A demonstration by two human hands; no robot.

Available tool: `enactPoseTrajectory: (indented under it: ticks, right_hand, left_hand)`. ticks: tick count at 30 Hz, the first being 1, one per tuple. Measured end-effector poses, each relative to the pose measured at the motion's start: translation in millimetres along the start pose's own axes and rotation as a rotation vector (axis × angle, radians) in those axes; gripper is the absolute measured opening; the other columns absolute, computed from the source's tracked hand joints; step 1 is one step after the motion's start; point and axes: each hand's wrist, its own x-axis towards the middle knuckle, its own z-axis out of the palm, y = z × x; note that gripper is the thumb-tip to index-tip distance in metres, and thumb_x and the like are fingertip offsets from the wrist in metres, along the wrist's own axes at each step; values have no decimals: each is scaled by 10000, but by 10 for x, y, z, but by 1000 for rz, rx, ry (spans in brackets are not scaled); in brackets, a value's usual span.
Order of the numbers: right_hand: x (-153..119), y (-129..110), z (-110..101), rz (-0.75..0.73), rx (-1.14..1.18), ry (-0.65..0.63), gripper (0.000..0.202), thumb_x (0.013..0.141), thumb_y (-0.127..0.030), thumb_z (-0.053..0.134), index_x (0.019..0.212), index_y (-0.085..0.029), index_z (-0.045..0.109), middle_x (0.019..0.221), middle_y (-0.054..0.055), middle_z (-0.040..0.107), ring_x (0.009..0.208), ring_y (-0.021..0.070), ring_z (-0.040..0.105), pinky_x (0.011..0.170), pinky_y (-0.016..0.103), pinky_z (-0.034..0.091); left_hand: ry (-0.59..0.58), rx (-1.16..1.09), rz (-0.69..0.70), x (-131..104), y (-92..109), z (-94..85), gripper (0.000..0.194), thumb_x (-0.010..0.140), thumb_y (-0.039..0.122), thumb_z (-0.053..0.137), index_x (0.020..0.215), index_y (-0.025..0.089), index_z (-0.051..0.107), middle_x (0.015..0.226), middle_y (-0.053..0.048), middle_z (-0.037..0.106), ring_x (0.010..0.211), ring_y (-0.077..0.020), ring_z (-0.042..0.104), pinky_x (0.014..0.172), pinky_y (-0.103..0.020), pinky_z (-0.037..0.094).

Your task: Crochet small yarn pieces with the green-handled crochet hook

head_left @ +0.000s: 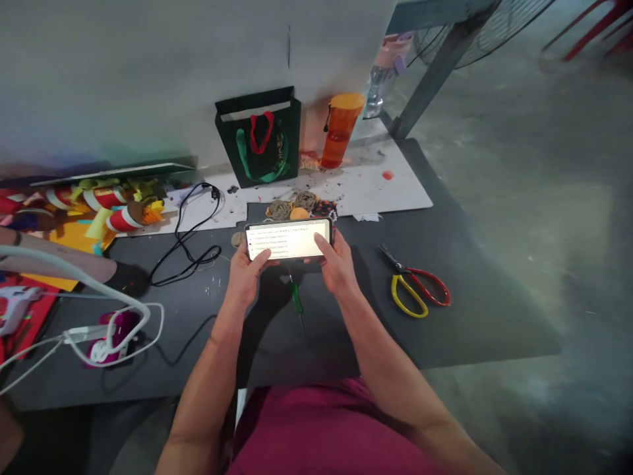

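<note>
A smartphone (289, 239) is held sideways above the dark table, its lit screen showing lines of text too small to read. My left hand (246, 272) grips its left end, thumb on the lower edge of the screen. Around the right end closes my right hand (338, 264), with its thumb over the screen. Just beyond the phone lie coiled fabric rosettes (305, 200), partly hidden by it. Below the phone a green-handled tool (296, 298) with a thin metal shaft rests on the table. Scissors (418, 285) with one red and one yellow handle lie to the right.
A dark green gift bag (262, 142) and an orange bottle (342, 132) stand at the back, with a clear bottle (386, 79) behind. Black cable (185, 244), white cables (143, 316) and a glue gun (17, 310) occupy the left. Another person's arm (64, 257) reaches in there.
</note>
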Motion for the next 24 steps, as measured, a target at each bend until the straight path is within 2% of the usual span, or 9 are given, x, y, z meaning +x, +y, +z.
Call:
enactPoseTrajectory:
  ticks: [9, 18, 24]
  right_hand:
    - [-1, -3, -9, 8, -7, -4, 367, 765, -489, 718, 1031, -250, 635, 1028, 74, 714, 918, 261, 673, 556, 336, 577]
    - [-3, -4, -6, 13, -12, -1, 383, 766, -504, 712, 1042, -250, 635, 1045, 78, 717, 946, 272, 672, 573, 351, 587]
    - [-2, 7, -8, 11, -14, 9, 390, 770, -502, 709, 1048, -239, 632, 1051, 81, 717, 931, 263, 678, 549, 322, 576]
  left_hand:
    - [-12, 4, -29, -2, 9, -13, 325, 665, 219, 823, 961, 182, 693, 1028, -97, 746, 926, -260, 709, 656, -303, 591]
    - [-10, 7, -45, 1, 16, -17, 329, 668, 201, 821, 973, 179, 699, 1055, -101, 740, 943, -263, 705, 674, -315, 591]
    - [-20, 9, -21, -1, 15, -7, 352, 632, 209, 839, 951, 188, 691, 1020, -73, 751, 880, -219, 705, 617, -250, 579]
